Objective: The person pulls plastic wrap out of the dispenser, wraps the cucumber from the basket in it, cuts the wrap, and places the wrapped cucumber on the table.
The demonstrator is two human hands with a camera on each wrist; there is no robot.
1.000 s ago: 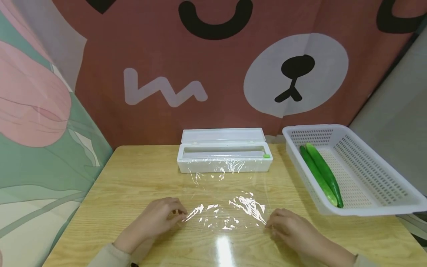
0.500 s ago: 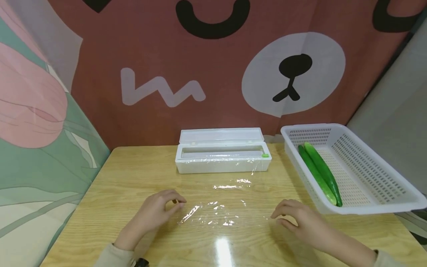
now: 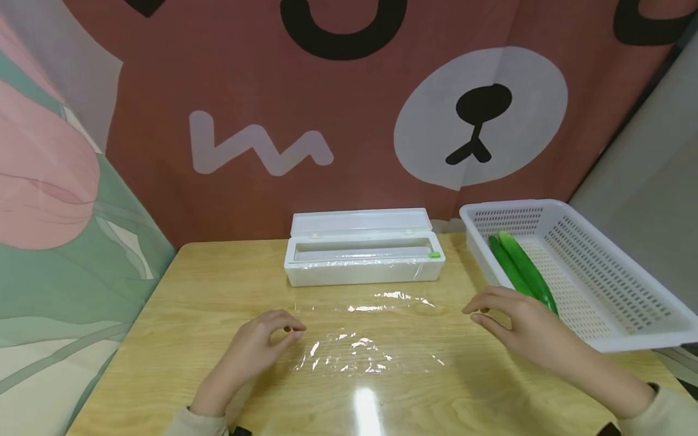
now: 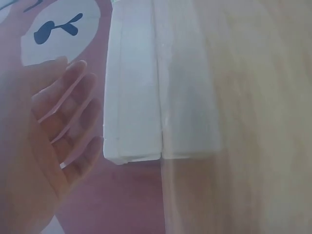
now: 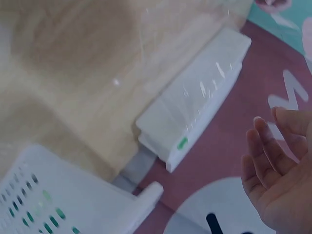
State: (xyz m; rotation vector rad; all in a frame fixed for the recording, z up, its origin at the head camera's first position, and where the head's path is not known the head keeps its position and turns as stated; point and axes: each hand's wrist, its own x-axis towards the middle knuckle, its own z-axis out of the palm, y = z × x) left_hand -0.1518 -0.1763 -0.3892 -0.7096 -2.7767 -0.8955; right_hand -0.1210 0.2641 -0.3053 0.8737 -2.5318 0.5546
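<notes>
Clear cling film (image 3: 362, 345), visible mainly by its bright glints, stretches over the wooden table from the white cling film dispenser (image 3: 362, 272). The dispenser's lid stands up at the back, and a green slider (image 3: 434, 255) sits at its right end. My left hand (image 3: 253, 354) hovers by the film's left edge, fingers loosely bent; its wrist view shows nothing in the palm. Off to the right, my right hand (image 3: 531, 330) is raised before the basket, relaxed and holding nothing. It covers the near part of two green cucumbers (image 3: 526, 272).
A white perforated basket (image 3: 616, 254) stands at the table's right side, with the cucumbers along its left wall. Behind the table (image 3: 218, 272) hangs a red-brown printed cloth (image 3: 360, 175). A green and pink patterned cloth (image 3: 49, 284) hangs at the left.
My right hand has let go of the film's right corner and moved right and away from me, towards the basket. The film has settled flatter. My left hand has stayed nearly in place.
</notes>
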